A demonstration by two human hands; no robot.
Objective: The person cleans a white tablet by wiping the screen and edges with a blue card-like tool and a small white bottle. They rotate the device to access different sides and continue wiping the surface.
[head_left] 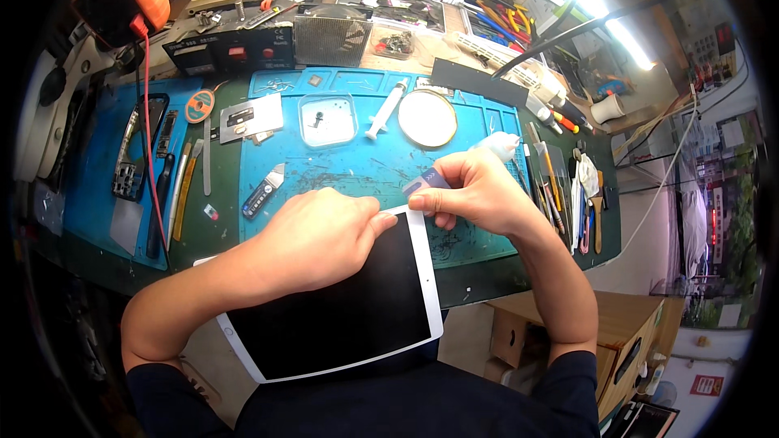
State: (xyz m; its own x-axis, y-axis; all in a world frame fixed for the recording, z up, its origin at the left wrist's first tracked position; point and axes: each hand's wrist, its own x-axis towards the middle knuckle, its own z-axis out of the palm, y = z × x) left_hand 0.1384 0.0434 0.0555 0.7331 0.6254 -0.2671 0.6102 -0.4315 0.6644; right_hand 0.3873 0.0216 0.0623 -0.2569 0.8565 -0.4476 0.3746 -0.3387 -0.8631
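Observation:
A white-framed tablet (389, 292) with a black screen lies tilted across my lap and the front edge of the bench. My left hand (324, 235) is closed over its far edge, thumb pressed near the top right corner. Just beyond that corner my right hand (479, 195) pinches a small blue-purple card (426, 183) between thumb and fingers. The card's lower end comes close to the tablet's corner; whether it enters the seam I cannot tell. A utility knife (264, 193) rests on the blue mat (357, 170) beyond my left forearm.
Across the mat stand a clear square dish (328, 119), a syringe (386, 109) and a round tin (428, 120). A phone frame (139, 146) lies left beside a red cable (148, 130). Tweezers and brushes (597, 207) line the right side. A wooden cabinet (600, 316) stands lower right.

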